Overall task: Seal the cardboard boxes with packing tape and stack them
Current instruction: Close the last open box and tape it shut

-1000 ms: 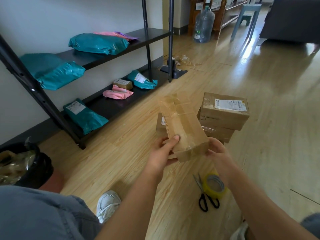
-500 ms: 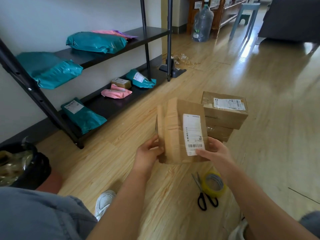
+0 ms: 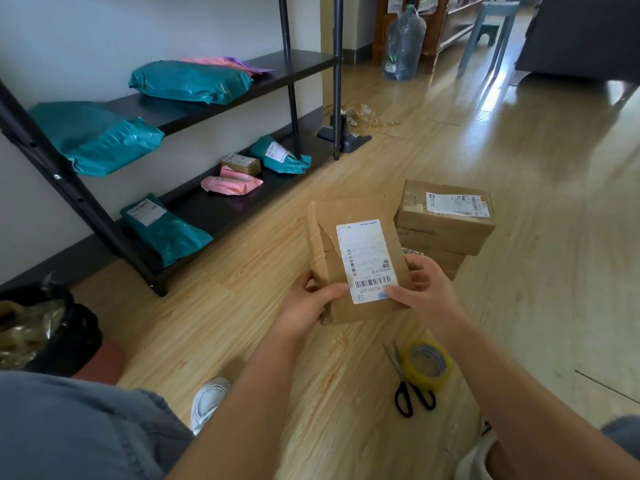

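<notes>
cardboard box [image 3: 360,258], long axis pointing away from the person, is held over the floor [image 3: 519,161], left hand [image 3: 304,306] gripping its near left corner, right hand [image 3: 424,289] pinching its near right edge, stack of boxes [image 3: 446,230] just beyond, nearer the right hand.

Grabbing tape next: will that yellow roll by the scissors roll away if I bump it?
Probably not: the tape lies on its flat side, hole up. On the shiny floor it may slide. Hollow ring, so likely light.
</notes>
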Action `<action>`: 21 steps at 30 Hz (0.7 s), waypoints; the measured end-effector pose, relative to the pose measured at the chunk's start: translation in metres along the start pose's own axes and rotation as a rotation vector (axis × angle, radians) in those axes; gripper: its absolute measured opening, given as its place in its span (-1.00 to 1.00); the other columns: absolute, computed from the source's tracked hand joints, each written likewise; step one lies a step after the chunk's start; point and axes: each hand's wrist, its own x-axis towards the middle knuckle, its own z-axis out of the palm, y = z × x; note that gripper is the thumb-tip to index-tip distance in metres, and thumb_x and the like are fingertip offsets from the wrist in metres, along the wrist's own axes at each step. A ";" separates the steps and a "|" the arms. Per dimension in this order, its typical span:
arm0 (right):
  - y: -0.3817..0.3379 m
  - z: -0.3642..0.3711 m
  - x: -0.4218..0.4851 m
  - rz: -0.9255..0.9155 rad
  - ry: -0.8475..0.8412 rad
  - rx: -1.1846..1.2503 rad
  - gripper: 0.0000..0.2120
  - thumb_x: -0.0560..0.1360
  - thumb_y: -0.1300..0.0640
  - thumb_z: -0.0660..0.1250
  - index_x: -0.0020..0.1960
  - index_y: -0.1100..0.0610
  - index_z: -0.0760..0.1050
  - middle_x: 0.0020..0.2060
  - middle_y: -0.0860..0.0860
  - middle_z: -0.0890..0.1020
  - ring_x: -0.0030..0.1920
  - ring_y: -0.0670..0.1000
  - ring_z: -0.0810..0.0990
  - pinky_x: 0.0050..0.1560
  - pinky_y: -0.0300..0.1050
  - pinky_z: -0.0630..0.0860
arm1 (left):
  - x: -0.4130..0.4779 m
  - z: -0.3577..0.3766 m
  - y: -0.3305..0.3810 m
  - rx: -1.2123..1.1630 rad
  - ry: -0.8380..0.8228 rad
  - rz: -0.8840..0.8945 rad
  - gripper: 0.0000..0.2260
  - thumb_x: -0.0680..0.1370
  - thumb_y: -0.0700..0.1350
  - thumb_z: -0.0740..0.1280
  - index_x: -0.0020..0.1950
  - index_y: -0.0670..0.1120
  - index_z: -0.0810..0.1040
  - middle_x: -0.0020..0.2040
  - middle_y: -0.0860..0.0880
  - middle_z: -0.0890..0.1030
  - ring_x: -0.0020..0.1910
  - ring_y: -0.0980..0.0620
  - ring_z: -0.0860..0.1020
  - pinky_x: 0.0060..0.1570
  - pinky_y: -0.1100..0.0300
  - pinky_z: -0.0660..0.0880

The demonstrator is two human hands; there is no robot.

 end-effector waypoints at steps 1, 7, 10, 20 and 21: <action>0.000 -0.001 0.001 0.006 -0.012 -0.001 -0.46 0.44 0.14 0.55 0.34 -0.04 0.44 0.04 -0.10 0.62 0.07 -0.05 0.62 0.15 0.04 0.60 | 0.001 -0.001 0.003 -0.006 0.014 0.011 -0.70 0.46 -0.14 0.50 0.14 0.02 0.54 0.07 -0.03 0.66 -0.06 -0.02 0.65 -0.12 0.09 0.56; -0.031 -0.019 0.009 -0.108 0.077 -0.143 -0.29 0.45 0.08 0.54 0.50 -0.08 0.29 0.31 -0.05 0.43 0.25 -0.03 0.48 0.28 0.06 0.50 | 0.008 -0.016 0.035 0.218 -0.013 0.124 -0.24 0.29 -0.08 0.61 0.44 0.05 0.40 0.25 0.06 0.48 0.14 0.09 0.52 -0.06 0.21 0.49; -0.062 -0.035 0.008 -0.198 0.076 -0.217 -0.20 0.44 0.07 0.55 0.54 -0.17 0.22 0.39 -0.07 0.34 0.30 -0.02 0.42 0.21 -0.01 0.49 | 0.007 -0.025 0.059 0.461 -0.102 0.193 -0.25 0.34 -0.13 0.58 0.47 0.09 0.37 0.28 0.08 0.38 0.26 0.08 0.38 0.13 0.15 0.39; -0.122 -0.069 -0.004 -0.086 -0.363 -0.533 0.01 0.32 -0.01 0.62 0.58 -0.24 0.11 0.56 -0.16 0.21 0.53 0.01 0.23 0.51 0.11 0.24 | -0.005 -0.029 0.121 0.920 -0.424 0.286 -0.32 0.38 -0.18 0.53 0.42 0.17 0.36 0.32 0.08 0.35 0.30 0.03 0.34 0.21 0.07 0.36; -0.124 -0.070 0.003 -0.062 -0.404 -0.551 0.02 0.26 -0.09 0.63 0.57 -0.26 0.13 0.54 -0.16 0.26 0.50 -0.01 0.28 0.50 0.11 0.27 | 0.001 -0.029 0.127 0.942 -0.434 0.281 -0.32 0.38 -0.17 0.54 0.40 0.18 0.36 0.32 0.09 0.35 0.30 0.03 0.34 0.24 0.06 0.36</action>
